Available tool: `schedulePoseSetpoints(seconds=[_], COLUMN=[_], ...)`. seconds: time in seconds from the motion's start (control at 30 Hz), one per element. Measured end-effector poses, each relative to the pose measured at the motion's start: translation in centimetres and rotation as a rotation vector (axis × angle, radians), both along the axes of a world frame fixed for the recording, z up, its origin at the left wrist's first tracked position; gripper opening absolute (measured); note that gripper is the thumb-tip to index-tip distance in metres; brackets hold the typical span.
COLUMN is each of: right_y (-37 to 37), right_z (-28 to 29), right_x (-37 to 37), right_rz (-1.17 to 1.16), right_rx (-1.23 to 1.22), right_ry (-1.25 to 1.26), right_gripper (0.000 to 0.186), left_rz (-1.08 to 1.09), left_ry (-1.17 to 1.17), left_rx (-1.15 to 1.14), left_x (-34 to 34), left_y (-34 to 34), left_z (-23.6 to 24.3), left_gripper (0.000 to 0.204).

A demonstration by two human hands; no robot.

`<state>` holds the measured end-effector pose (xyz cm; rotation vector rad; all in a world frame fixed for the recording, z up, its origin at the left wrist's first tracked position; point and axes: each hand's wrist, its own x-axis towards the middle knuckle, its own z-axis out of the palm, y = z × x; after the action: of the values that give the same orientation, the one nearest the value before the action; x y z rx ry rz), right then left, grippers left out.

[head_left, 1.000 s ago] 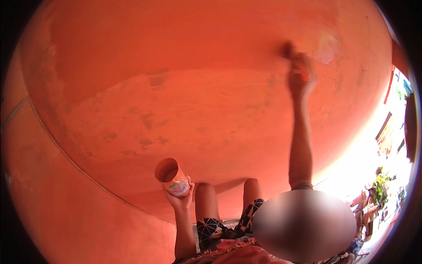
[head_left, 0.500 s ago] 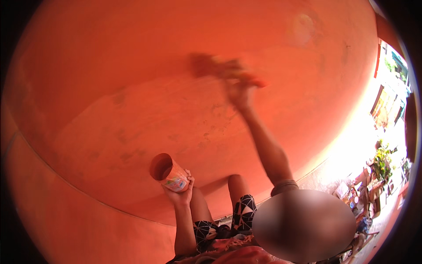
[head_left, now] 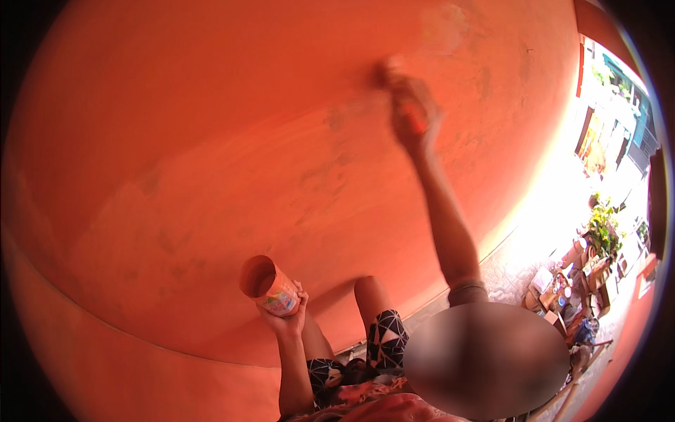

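My left hand grips a tall round paint tub, orange with a colourful label. It tilts to the left, so its open mouth shows, and orange-red paint coats the inside. Up at the wall, my right hand is closed around a paintbrush with a red handle. Its blurred bristle end points up and left and appears to touch the wall. Darker, wet-looking orange covers the upper left, while a paler, patchy band with grey marks runs below the brush.
Along the bottom of the wall runs a floor edge. On the right, a cluttered heap of household items lies on the floor beside a leafy green plant. Bright daylight comes from that side.
My right hand has carried the paintbrush rightward and up across the wall. My left hand still holds the tub in nearly the same place. The view has shifted slightly.
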<state>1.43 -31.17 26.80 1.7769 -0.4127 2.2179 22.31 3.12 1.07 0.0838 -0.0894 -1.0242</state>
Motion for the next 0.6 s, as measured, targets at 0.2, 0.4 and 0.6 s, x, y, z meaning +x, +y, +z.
schedulePoseSetpoints(seconds=[0.2, 0.4, 0.6], right_y=[12.2, 2.8, -9.4], right_z=[2.0, -0.9, 0.0], right_x=[6.2, 2.6, -9.1], right_rz=[0.656, 0.863, 0.476], right_rx=[-0.044, 0.147, 0.128], right_ry=[0.357, -0.107, -0.35], right_gripper=[0.026, 0.009, 0.024], left_rz=[-0.034, -0.19, -0.183], left_ry=[-0.018, 0.048, 0.001], left_rx=[-0.025, -0.123, 0.006], left_x=[-0.7, 0.7, 0.7], left_y=[-0.6, -1.4, -1.9], left_z=[1.9, 1.2, 1.1], left_gripper=[0.061, 0.061, 0.057])
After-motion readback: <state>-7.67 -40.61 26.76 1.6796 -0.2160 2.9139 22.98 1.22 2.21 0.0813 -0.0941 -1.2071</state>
